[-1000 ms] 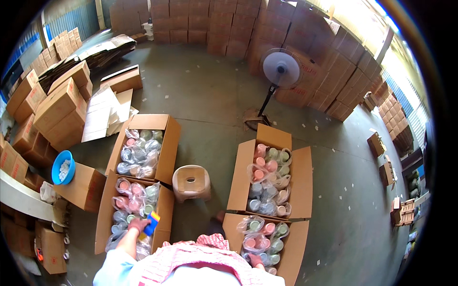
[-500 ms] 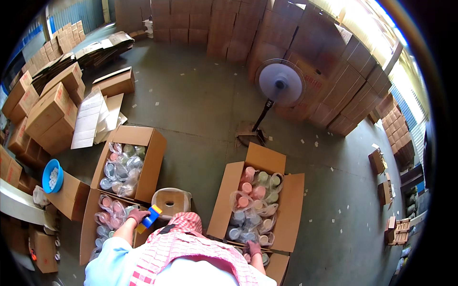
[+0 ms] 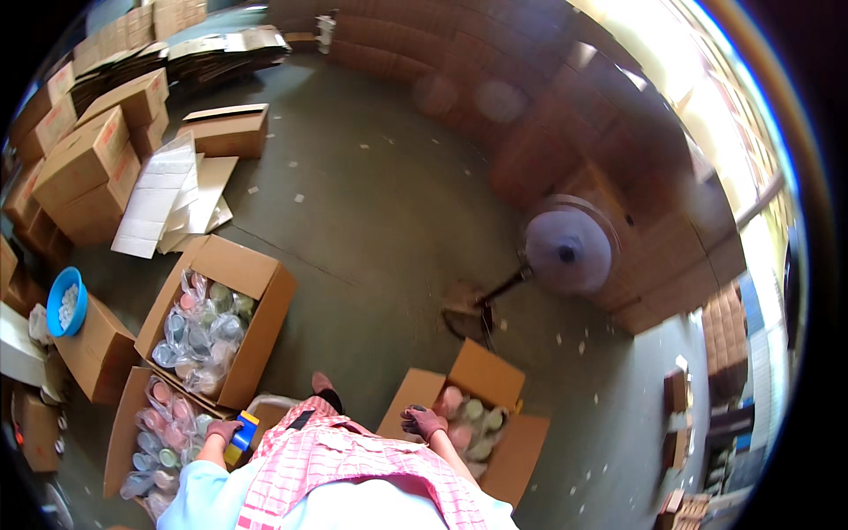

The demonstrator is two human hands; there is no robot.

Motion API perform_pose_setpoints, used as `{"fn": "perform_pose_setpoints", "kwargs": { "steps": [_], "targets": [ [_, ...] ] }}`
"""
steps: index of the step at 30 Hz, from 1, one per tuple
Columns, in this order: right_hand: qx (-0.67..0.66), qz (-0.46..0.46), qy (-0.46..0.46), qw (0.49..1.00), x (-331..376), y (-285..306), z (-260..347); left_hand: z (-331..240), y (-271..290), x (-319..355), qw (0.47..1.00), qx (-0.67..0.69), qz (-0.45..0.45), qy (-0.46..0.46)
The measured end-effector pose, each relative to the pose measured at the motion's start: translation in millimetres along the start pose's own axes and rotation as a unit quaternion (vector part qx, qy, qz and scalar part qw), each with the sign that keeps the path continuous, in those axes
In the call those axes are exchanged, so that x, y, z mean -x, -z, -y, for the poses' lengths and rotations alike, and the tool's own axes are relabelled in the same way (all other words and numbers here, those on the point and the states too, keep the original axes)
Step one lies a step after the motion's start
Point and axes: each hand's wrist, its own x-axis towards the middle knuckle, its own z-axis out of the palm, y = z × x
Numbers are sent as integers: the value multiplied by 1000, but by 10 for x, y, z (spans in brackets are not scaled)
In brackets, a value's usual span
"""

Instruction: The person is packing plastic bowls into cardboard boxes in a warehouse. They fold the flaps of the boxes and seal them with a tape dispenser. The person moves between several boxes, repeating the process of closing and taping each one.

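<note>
My gloved left hand (image 3: 224,429) is closed around a blue-and-yellow block-shaped tool (image 3: 245,431), whose exact kind I cannot make out. It is beside the lower left carton (image 3: 124,442), which holds pink, blue and green cups in clear bags. My gloved right hand (image 3: 426,422) hovers by the left flap of the right carton (image 3: 521,450), its fingers loosely apart and nothing visible in them. Pink and pale green bagged cups (image 3: 473,420) fill that carton; my arm hides part of them. Another open carton (image 3: 256,353) at the left contains similar cups.
A standing fan (image 3: 568,252) is ahead to the right, before stacked cartons (image 3: 565,115). Flat cardboard sheets (image 3: 168,199) lie at the far left, near stacked boxes (image 3: 88,172). A blue basin (image 3: 68,302) rests on a box. A stool (image 3: 269,406) is partly hidden by my body.
My right hand has come up out of the right carton to its left flap. The left hand still grips the blue-and-yellow tool. My view has turned, and a foot now shows by the stool.
</note>
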Motion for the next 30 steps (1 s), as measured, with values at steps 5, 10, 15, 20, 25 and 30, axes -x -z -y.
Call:
{"fn": "perform_pose_setpoints", "kwargs": {
  "steps": [5,10,15,20,25,30],
  "targets": [
    [207,-77,126,967,-742,-556,1599,-666,426,-193,952,304,3,-23],
    [204,15,145,968,-1502,-1203,2143,-1027,974,-264,954,263,-90,109],
    [409,165,-41,896,-2401,-1530,2472,-1153,670,-372,879,401,-164,200],
    [429,184,-76,881,-3257,-2386,3423,-1485,145,-188,824,420,-193,328],
    [535,251,-68,804,-4004,-3664,4285,-1972,-641,-160,770,399,-129,481],
    [641,337,-95,683,-4494,-5171,4456,-3058,-969,-287,662,547,-208,468]
  ]
}}
